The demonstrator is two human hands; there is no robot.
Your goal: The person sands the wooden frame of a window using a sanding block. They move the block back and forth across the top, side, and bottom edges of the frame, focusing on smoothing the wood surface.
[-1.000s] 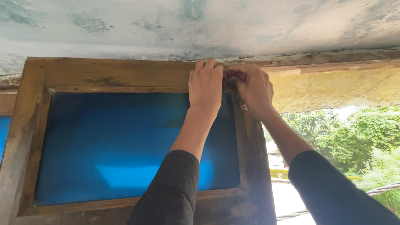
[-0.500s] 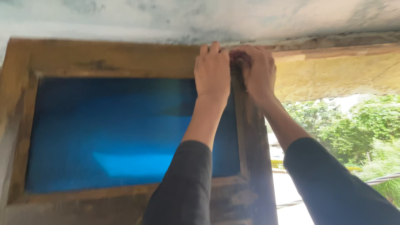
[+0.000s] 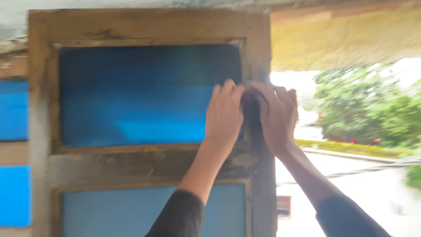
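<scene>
A weathered wooden window shutter [image 3: 256,39] with a blue glass pane [image 3: 144,92] stands open in front of me. Both my hands are raised to its right upright, about halfway down the upper pane. My left hand [image 3: 224,115] presses on the inner side of the upright, fingers curled. My right hand [image 3: 277,115] wraps round the outer edge. Between them they pinch a small dark reddish piece [image 3: 251,109] against the wood. The picture is blurred, so I cannot tell what the piece is. Dark sleeves cover both forearms.
A second, paler blue pane [image 3: 153,210] sits below the cross rail. Another blue-paned shutter [image 3: 13,109] adjoins on the left. A yellowish lintel [image 3: 346,39] runs above the opening at right, with green trees [image 3: 372,105], pale ground and a dark cable [image 3: 372,169] outside.
Both hands have slid down the right upright from its top corner to mid-pane height, still holding the dark piece together. The view has tilted down, showing the lower pane.
</scene>
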